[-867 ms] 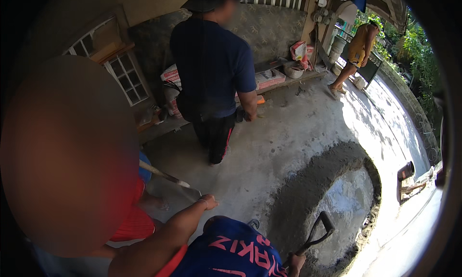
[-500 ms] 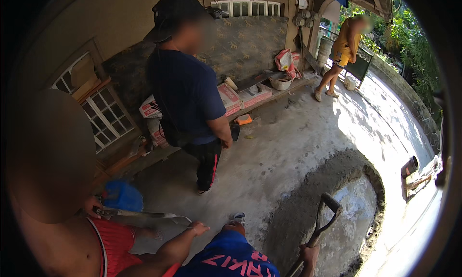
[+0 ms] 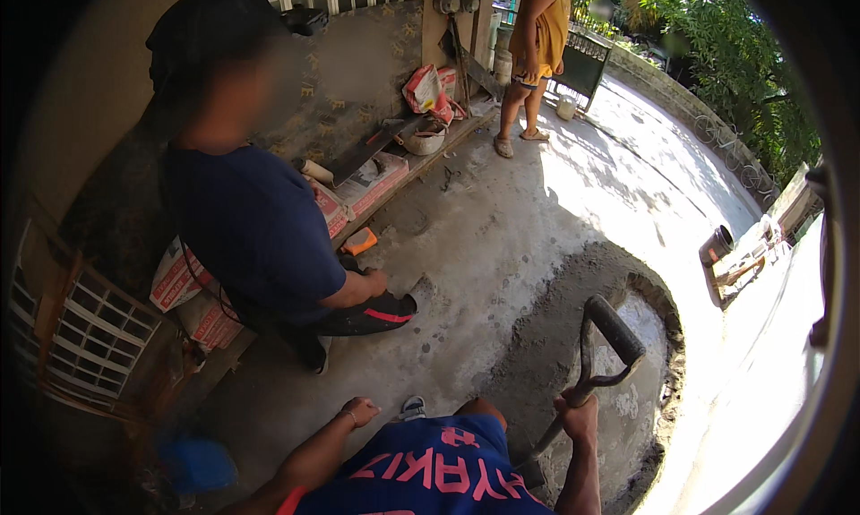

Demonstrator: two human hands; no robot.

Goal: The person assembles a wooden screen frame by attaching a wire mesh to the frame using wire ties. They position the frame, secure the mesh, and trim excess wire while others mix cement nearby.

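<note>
My right hand (image 3: 578, 412) grips the shaft of a shovel (image 3: 616, 330) just below its D-shaped handle. The shovel leans over a ring of wet grey cement mix (image 3: 569, 291) with a pale, wet-looking middle; its blade is hidden by my blue shirt. To the left, my left hand (image 3: 360, 411), a bracelet at its wrist, hovers above the concrete floor with fingers curled, and I see nothing in it. Ahead on the left, a person in a dark blue shirt (image 3: 242, 228) bends forward, one hand low in front of the body.
Cement bags (image 3: 376, 176), an orange container (image 3: 359, 242) and a pale bowl (image 3: 423, 140) lie along the wall ledge. A person in yellow (image 3: 540, 31) stands farther off near a gate. A blue bucket (image 3: 199, 466) sits at lower left; a dark cylindrical container (image 3: 717, 245) at right.
My view has turned. The person in red shorts with a long metal tool at left has dropped out of sight. The person in dark blue now leans forward. My right hand still holds the shovel.
</note>
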